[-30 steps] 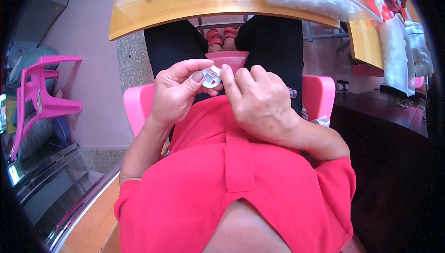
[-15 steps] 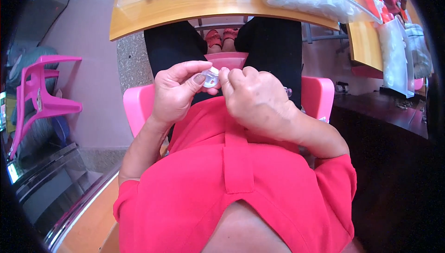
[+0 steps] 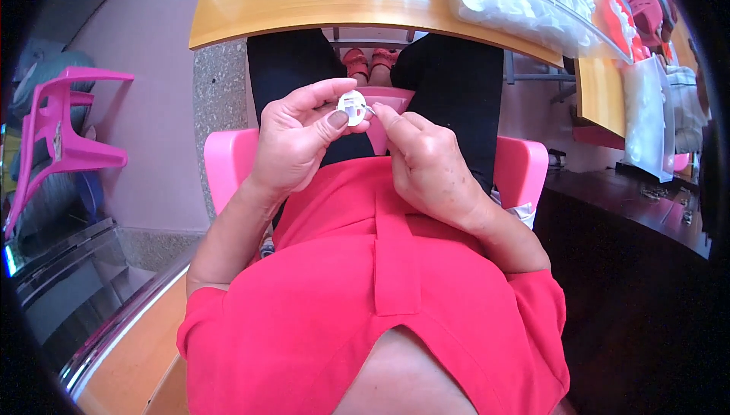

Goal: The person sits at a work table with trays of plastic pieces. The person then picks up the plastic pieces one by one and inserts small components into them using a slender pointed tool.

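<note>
Above my lap, my left hand [image 3: 295,141] pinches a small round white plastic piece [image 3: 351,100] between thumb and fingers. Cut-outs show in its face, with a small reddish spot inside. My right hand [image 3: 437,163] is closed at the piece's right side, thumb and forefinger pressed together. Between these fingertips and the piece shows a thin, shiny sliver [image 3: 370,110], too small to name. The other fingers of my right hand are curled under.
A wooden table [image 3: 304,16] lies ahead. On it, a clear tray [image 3: 471,16] holds many white plastic parts, and several more lie at the left. A clear bag [image 3: 646,122] hangs at the right. A pink plastic stool [image 3: 67,137] stands left; pink chair arms [image 3: 228,164] flank me.
The round piece has turned so that its face with cut-outs shows. My right hand has drawn slightly right, uncovering the thin sliver at the piece's edge. The whole view has shifted a little.
</note>
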A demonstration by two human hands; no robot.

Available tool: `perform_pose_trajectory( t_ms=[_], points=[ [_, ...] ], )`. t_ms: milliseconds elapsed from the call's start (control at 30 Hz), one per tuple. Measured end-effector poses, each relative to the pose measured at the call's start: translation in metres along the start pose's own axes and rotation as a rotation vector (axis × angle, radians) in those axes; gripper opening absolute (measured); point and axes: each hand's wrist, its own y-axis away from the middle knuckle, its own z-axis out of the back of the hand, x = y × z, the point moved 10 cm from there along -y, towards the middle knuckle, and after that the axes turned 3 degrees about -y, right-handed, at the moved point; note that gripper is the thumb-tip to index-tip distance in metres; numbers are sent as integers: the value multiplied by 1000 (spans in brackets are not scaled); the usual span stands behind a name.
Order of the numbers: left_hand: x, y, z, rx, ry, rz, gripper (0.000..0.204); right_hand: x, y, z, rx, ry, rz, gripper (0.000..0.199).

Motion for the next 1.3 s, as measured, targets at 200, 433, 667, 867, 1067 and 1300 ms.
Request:
perform_pose_trajectory(
  t_ms=[200,433,667,867,1067,1300],
  points=[
    [1,0,0,-1,36,-2,32,0,1,-4,-24,22,23,40],
    [2,0,-1,-10,72,-14,32,8,2,-4,-57,129,114,43],
    [1,1,0,-6,58,-38,32,17,4,-6,-53,309,207,43],
    [2,2,0,-16,64,-13,33,25,6,-11,-28,467,269,41],
    [4,1,0,-49,-56,4,30,32,5,-14,44,672,277,39],
    [4,-4,-7,-34,-350,-66,25,32,4,-30,192,995,302,29]
  ],
)
